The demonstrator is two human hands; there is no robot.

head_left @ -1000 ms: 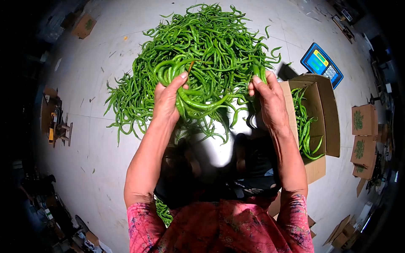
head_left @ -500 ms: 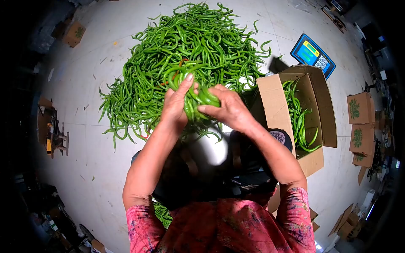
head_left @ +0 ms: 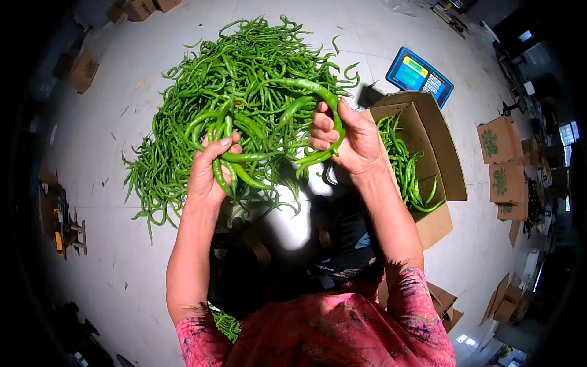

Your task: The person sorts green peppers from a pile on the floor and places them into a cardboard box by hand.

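Several long green chili peppers (head_left: 247,157) stick out of my left hand (head_left: 211,171), which is closed around them above the near side of the pile. My right hand (head_left: 351,134) grips a few curved green chili peppers (head_left: 306,85), their ends arching out to the left and below the fist. Beneath and beyond both hands spreads a big heap of green chili peppers (head_left: 202,92) on the floor. Beside my right forearm stands an open cardboard box (head_left: 434,140) with some green chili peppers (head_left: 403,159) inside along its left part.
A blue scale display (head_left: 419,74) with a keypad stands behind the box. Closed cartons (head_left: 504,140) printed with green plants line the right side. A small stool-like object (head_left: 70,232) is on the far left. More green chili peppers (head_left: 226,325) lie near my left elbow.
My hands were close together over one bunch of chili peppers; now they are apart, each with some. The right hand has risen toward the box, and the camera view has shifted.
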